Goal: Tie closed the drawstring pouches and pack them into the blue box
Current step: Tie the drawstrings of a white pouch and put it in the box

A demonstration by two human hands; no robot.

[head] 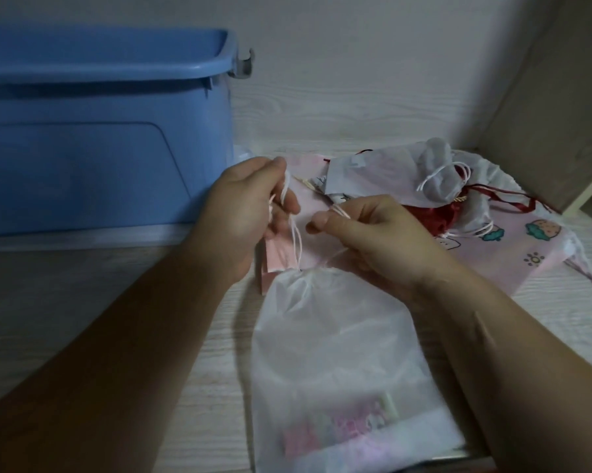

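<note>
A large translucent white drawstring pouch [335, 356] lies on the pale wooden surface in front of me, its gathered neck pointing away. My left hand [250, 206] pinches one white cord [296, 238] above the neck. My right hand [366, 230] holds the other cord end between thumb and fingers. Pink things show faintly through the pouch's lower part. The blue box [93, 131] stands open at the left rear, beside my left hand.
A heap of other pouches sits at the right rear: a pink printed one [512, 247], a small red one [431, 215] and white mesh ones [437, 179]. A small pink box [270, 268] lies by the pouch neck. A wall panel [560, 97] rises at the right.
</note>
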